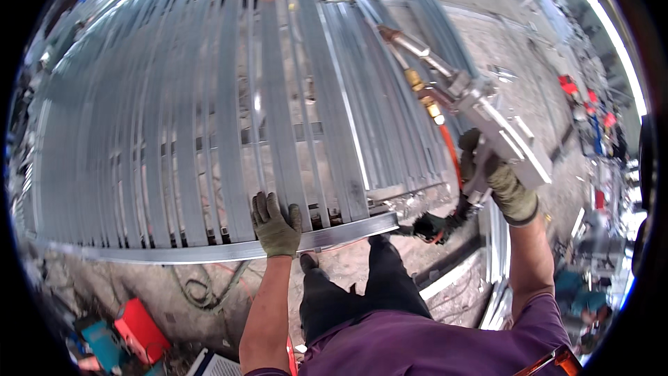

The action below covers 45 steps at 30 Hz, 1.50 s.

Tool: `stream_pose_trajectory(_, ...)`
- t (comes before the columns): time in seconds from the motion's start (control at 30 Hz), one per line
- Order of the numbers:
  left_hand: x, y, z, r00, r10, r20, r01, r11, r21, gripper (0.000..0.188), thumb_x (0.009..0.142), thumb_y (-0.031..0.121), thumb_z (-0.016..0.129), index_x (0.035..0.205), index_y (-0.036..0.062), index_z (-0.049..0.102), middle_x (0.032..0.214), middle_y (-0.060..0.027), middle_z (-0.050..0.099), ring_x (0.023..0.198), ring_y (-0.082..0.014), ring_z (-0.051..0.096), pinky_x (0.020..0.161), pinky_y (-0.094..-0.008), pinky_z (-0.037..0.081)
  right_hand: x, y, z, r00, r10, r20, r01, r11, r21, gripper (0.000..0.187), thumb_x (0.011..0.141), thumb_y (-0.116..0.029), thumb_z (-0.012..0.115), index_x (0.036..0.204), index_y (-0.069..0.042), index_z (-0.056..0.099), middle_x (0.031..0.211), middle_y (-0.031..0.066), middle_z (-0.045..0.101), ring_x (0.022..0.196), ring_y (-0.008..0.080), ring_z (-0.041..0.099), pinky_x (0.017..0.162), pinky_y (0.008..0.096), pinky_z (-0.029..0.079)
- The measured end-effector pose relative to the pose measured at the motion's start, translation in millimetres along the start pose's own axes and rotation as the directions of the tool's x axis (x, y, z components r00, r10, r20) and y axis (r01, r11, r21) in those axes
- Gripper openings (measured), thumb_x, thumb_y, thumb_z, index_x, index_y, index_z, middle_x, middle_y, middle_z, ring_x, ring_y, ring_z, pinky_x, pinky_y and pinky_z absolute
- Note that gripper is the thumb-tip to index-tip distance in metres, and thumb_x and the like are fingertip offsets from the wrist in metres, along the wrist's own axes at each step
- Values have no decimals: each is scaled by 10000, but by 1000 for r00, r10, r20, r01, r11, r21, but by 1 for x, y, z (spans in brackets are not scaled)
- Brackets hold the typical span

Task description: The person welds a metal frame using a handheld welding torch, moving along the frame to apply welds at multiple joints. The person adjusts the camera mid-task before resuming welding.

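Gloved fingers (268, 210) of the left hand (276, 226) are spread flat on a smooth metal rail (209, 253); the right hand (502, 182) is clamped around a boxy welding torch (487, 125), its nozzle tip hard to discern.

Dusty concrete floor (487, 42) under steel-slat frame (209, 132) (cables (202, 289) alongside)

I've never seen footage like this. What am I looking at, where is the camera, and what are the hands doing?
The camera sits on a person's head and looks down, so the round, bent edges come from its wide lens. Both arms enter from below. The left hand, in a green work glove, rests flat on the near rail of a large frame of grey metal slats lying over the ground. The right hand, also gloved, grips a metal gun-like tool with brass fittings and an orange hose. A red box and cables lie on the dirt floor lower left. The person's dark trousers and purple shirt show at the bottom.
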<state>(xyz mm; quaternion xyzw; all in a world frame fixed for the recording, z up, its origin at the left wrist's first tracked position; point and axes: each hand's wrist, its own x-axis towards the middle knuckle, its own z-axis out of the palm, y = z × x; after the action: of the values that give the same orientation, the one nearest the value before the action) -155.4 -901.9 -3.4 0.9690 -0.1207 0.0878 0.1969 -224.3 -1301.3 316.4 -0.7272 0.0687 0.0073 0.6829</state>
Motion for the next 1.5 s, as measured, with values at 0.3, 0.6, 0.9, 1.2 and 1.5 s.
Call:
stream_pose_trajectory(0.3,5,7,-3,994,-93,66,83,986,142,747,1038,431,680,1577,-17,421,1608,-332,469,1509,-552,432,1236,-619,388,91,62,-83,995,-25,93,46,972,-230,399,1124,-387,677,1291,-25,659,1005,46,700,876,136,692,765,266,608)
stream_pose_trajectory(0.6,1,4,7,996,-63,68,50,982,179,733,1048,426,663,1603,13,419,1620,-316,460,1491,-541,446,1215,-633,392,115,162,-109,846,170,506,-164,985,-55,384,1034,-132,812,1384,-11,711,1193,58,790,1033,99,716,869,281,610)
stream_pose_trajectory(0.9,9,13,6,997,-74,27,69,984,166,689,1037,438,679,1535,2,488,1583,-328,480,1440,-541,489,1166,-622,442,100,190,-106,618,389,683,-391,906,-162,432,1077,-192,727,1456,-9,633,1223,75,725,1067,140,667,913,297,577)
stream_pose_trajectory(1.2,123,159,-11,483,-397,781,363,902,234,565,1075,567,607,1291,61,734,1223,-204,780,1184,-378,732,1042,-471,560,84,216,-120,621,414,665,-345,907,-243,344,1039,-179,805,1344,-39,732,1110,53,792,1009,140,721,898,317,613)
stream_pose_trajectory(1.5,138,169,16,430,-410,804,225,911,345,715,1070,674,553,1359,36,693,1315,-184,754,1278,-334,704,1098,-472,545,86,210,-111,586,380,716,-270,924,-270,374,1032,-244,819,1348,-64,731,1089,64,802,996,155,756,868,330,619)
